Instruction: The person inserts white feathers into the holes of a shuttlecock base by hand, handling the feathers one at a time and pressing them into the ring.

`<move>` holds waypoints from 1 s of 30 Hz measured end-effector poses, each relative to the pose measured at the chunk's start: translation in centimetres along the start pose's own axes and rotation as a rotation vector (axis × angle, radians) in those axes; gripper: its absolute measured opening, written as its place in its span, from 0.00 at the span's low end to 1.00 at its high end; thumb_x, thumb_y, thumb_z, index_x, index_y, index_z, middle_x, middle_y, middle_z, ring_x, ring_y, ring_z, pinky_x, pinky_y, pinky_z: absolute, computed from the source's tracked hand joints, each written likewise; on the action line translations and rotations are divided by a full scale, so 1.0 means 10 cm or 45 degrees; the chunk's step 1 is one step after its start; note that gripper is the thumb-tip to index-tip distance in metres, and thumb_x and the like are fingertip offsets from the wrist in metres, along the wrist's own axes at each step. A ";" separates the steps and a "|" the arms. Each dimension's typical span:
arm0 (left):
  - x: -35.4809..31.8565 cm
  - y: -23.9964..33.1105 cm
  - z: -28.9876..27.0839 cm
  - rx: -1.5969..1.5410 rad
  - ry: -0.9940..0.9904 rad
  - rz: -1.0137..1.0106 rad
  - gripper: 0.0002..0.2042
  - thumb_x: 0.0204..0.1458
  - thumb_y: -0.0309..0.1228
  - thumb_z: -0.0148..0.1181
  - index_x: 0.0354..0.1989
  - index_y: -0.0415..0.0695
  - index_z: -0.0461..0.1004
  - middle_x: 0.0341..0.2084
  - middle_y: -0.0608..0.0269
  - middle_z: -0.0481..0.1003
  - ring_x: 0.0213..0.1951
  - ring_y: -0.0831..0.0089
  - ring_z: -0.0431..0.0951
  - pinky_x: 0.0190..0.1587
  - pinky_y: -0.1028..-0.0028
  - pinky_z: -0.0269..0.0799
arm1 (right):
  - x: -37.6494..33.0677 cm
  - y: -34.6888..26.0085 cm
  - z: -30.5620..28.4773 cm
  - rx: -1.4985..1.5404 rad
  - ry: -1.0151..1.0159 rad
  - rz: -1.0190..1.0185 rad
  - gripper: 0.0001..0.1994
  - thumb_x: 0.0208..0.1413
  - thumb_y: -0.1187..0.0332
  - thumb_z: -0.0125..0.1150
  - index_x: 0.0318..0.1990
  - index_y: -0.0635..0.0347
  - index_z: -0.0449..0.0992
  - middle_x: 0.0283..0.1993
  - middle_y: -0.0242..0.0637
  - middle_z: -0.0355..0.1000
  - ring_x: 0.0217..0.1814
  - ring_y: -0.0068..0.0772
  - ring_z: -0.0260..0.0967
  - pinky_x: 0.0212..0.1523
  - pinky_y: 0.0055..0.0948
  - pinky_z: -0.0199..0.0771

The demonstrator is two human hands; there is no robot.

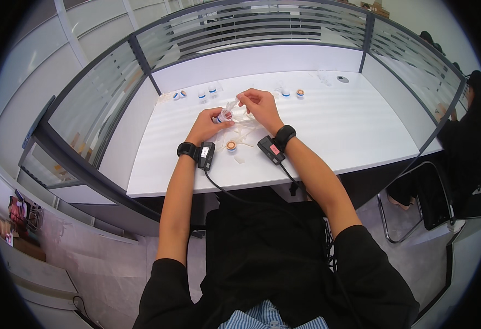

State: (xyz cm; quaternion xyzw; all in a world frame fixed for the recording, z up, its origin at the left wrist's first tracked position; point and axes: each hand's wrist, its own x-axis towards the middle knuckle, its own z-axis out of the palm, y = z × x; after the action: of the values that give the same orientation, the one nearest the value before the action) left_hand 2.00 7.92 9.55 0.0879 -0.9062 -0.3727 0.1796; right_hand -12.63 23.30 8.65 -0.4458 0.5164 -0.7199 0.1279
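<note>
My left hand (205,127) is closed around a small clear jar (225,117) with a blue band, tilted above the white table. My right hand (262,107), just to the right and a little farther off, pinches a thin whitish translucent strip (231,105) at the jar's mouth. Whether the strip is plastic film or something else cannot be made out. Under both hands lie more pale crumpled strips (242,131). A small jar with an orange-brown top (231,146) stands nearer to me, beside a small pale scrap (239,160).
Along the back of the white desk (317,148) stand several small blue-banded jars (202,96) and another brown-topped jar (300,94). A grey cable grommet (343,79) is at the far right. Partitions enclose the desk. Cables hang from both wrist devices (206,156). At right sits another person (471,137).
</note>
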 end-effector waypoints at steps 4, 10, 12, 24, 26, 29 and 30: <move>0.02 0.09 0.03 0.029 -0.007 -0.024 0.12 0.48 0.36 0.71 0.37 0.43 0.81 0.26 0.75 0.76 0.26 0.85 0.63 0.29 0.80 0.60 | 0.02 0.06 -0.06 -0.078 0.027 -0.015 0.11 0.59 0.65 0.63 0.37 0.66 0.80 0.28 0.34 0.78 0.25 0.17 0.69 0.25 0.18 0.67; 0.00 0.02 0.01 0.033 0.009 -0.045 0.12 0.48 0.37 0.71 0.37 0.44 0.81 0.26 0.76 0.76 0.25 0.85 0.63 0.29 0.80 0.60 | 0.02 0.03 -0.03 -0.032 0.014 -0.026 0.11 0.59 0.65 0.63 0.36 0.66 0.81 0.28 0.35 0.78 0.28 0.18 0.73 0.25 0.20 0.69; 0.00 -0.01 0.01 0.004 0.005 -0.039 0.12 0.48 0.37 0.71 0.37 0.44 0.81 0.26 0.76 0.76 0.25 0.85 0.62 0.29 0.80 0.60 | 0.01 0.02 -0.02 -0.023 0.001 -0.009 0.11 0.59 0.65 0.63 0.37 0.66 0.81 0.28 0.35 0.78 0.28 0.18 0.73 0.25 0.19 0.69; 0.00 0.02 0.01 -0.013 -0.017 -0.017 0.12 0.48 0.36 0.71 0.37 0.44 0.81 0.27 0.75 0.75 0.26 0.85 0.63 0.30 0.79 0.60 | 0.02 0.05 -0.03 -0.061 0.023 -0.028 0.11 0.59 0.65 0.63 0.37 0.66 0.81 0.28 0.34 0.79 0.27 0.18 0.71 0.25 0.20 0.68; 0.00 0.03 0.01 0.018 -0.014 -0.008 0.12 0.48 0.36 0.71 0.37 0.44 0.81 0.27 0.75 0.75 0.26 0.85 0.63 0.30 0.80 0.60 | 0.02 0.06 -0.03 -0.033 0.019 -0.044 0.11 0.59 0.65 0.63 0.37 0.66 0.81 0.28 0.34 0.79 0.27 0.18 0.71 0.25 0.20 0.68; 0.00 0.03 0.00 -0.031 -0.018 -0.035 0.12 0.48 0.36 0.71 0.36 0.43 0.81 0.26 0.75 0.75 0.26 0.85 0.63 0.30 0.80 0.60 | 0.02 0.05 -0.02 -0.057 0.032 -0.054 0.11 0.59 0.65 0.63 0.36 0.66 0.81 0.28 0.34 0.79 0.27 0.17 0.71 0.25 0.20 0.68; 0.00 0.04 0.01 0.000 -0.015 -0.036 0.12 0.48 0.36 0.71 0.37 0.43 0.81 0.26 0.75 0.75 0.26 0.85 0.63 0.30 0.80 0.60 | 0.03 0.04 -0.02 -0.058 0.033 -0.056 0.11 0.59 0.65 0.63 0.36 0.66 0.81 0.28 0.34 0.79 0.27 0.17 0.71 0.25 0.20 0.68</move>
State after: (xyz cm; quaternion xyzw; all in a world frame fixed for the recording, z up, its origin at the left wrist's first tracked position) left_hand 1.96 8.21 9.77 0.0985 -0.9059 -0.3757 0.1691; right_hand -13.08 23.07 8.40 -0.4506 0.5243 -0.7163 0.0951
